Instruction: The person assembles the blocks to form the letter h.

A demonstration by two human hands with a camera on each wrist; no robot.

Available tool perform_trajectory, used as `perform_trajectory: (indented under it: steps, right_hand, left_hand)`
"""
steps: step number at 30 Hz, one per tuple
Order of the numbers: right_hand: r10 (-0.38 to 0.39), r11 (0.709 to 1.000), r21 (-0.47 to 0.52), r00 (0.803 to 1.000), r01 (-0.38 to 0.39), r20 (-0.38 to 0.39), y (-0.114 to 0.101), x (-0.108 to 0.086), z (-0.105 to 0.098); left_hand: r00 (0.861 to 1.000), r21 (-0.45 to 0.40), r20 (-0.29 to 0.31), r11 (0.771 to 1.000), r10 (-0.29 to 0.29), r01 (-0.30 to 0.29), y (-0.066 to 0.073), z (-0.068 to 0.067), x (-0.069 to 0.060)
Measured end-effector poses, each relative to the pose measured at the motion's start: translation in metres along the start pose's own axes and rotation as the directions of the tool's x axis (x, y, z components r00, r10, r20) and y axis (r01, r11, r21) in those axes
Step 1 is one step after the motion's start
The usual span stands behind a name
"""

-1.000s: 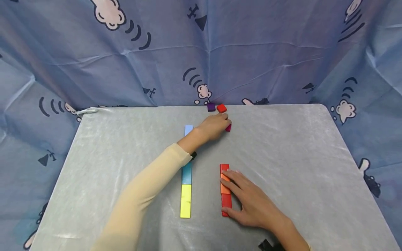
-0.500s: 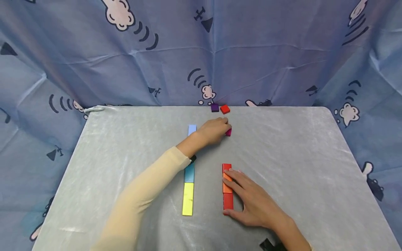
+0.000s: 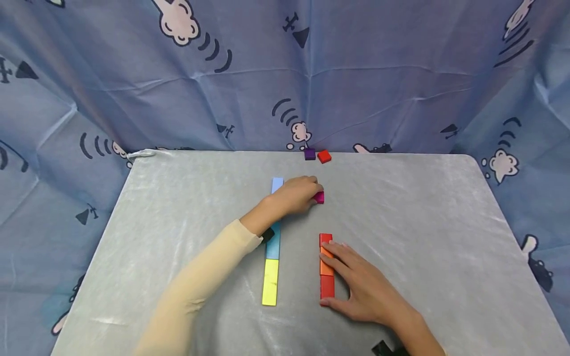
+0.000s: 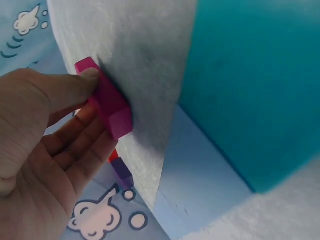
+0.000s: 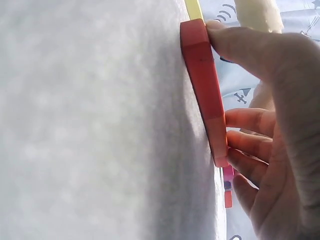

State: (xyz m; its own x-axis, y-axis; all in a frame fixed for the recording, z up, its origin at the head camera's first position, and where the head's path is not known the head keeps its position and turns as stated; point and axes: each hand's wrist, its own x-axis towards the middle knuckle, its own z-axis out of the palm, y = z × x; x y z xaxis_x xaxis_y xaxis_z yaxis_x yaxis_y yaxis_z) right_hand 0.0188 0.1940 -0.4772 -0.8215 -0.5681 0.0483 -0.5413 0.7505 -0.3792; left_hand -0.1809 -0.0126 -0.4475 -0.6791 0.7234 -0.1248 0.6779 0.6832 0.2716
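Observation:
The left hand (image 3: 297, 194) pinches a magenta block (image 3: 319, 197) between thumb and fingers, above the end of the red-orange row; the left wrist view shows the magenta block (image 4: 111, 102) whole. The right hand (image 3: 367, 284) rests with fingers spread along a row made of a red block (image 3: 327, 287), an orange block (image 3: 327, 267) and another red block (image 3: 325, 239). In the right wrist view its thumb and fingertips touch the side of the red block (image 5: 204, 80). Left of it lies a parallel row with a yellow block (image 3: 270, 283) and blue ones (image 3: 273, 245), partly under the left wrist.
A purple block (image 3: 309, 154) and a red block (image 3: 324, 156) lie at the far edge of the grey-covered table (image 3: 401, 207). A blue patterned curtain (image 3: 249, 44) hangs behind and at both sides.
The left hand has brought the magenta block nearer, away from the far edge and toward the red-orange row. The right hand has kept its place at its row. The head view has shifted slightly.

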Motion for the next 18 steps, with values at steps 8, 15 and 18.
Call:
perform_trajectory:
  steps: [8, 15, 18]
  right_hand:
    - [0.001, 1.000, -0.001, 1.000, -0.001, -0.004, 0.000, -0.001, 0.000]
    - [0.007, 1.000, 0.016, 1.000, -0.007, 0.002, -0.001, -0.001, 0.001]
    - [0.018, 1.000, 0.013, 1.000, -0.018, 0.006, -0.001, -0.001, 0.002]
  left_hand:
    - [1.000, -0.041, -0.026, 0.999, 0.007, -0.008, 0.001, 0.000, -0.018]
    - [0.999, -0.064, -0.042, 0.998, 0.014, -0.017, 0.002, 0.005, -0.032]
    - [0.999, -0.078, -0.050, 0.997, -0.008, 0.005, 0.002, 0.006, -0.038]
